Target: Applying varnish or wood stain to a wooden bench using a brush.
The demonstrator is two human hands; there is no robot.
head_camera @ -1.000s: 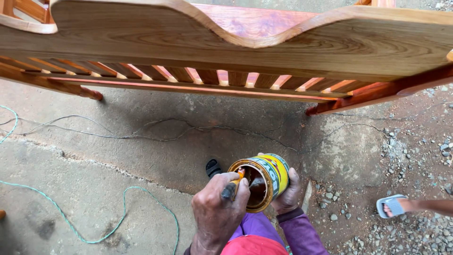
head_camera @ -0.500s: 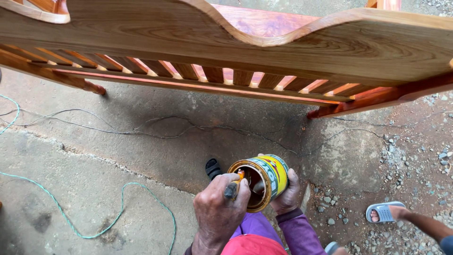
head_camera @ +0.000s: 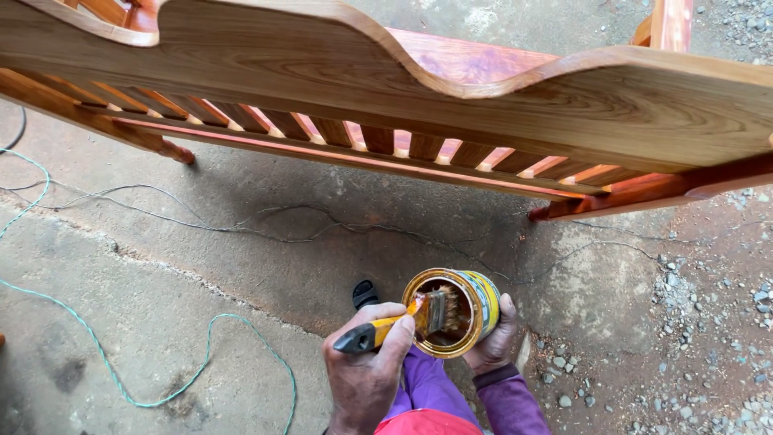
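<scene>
Your left hand [head_camera: 366, 374], at the bottom centre of the frame, is closed around the yellow-and-black handle of a paintbrush [head_camera: 403, 322], and the bristles sit inside the mouth of an open tin of finish [head_camera: 455, 310]. Your right hand [head_camera: 495, 334], just right of it, is wrapped around the tin's side and holds it tipped toward you, so the dark, half-coated inside wall shows. How much liquid is left at the bottom you cannot tell from here.

Across the top of the frame stands the wooden headboard [head_camera: 483, 105] with its wavy top edge and row of slats. Its parts do not look alike — the lower rail [head_camera: 660, 189] and the panel seen behind the wave, upper centre, glow a wet orange-red, while the broad front board is paler and duller. Judged from that, the rails and the back already carry a coat, and the wide front face is the large part left — though whether it has a thin first coat is hard to say.

A teal cord [head_camera: 121, 387] and a thin grey wire [head_camera: 241, 221] trail over the concrete floor [head_camera: 161, 274] on the left.
</scene>
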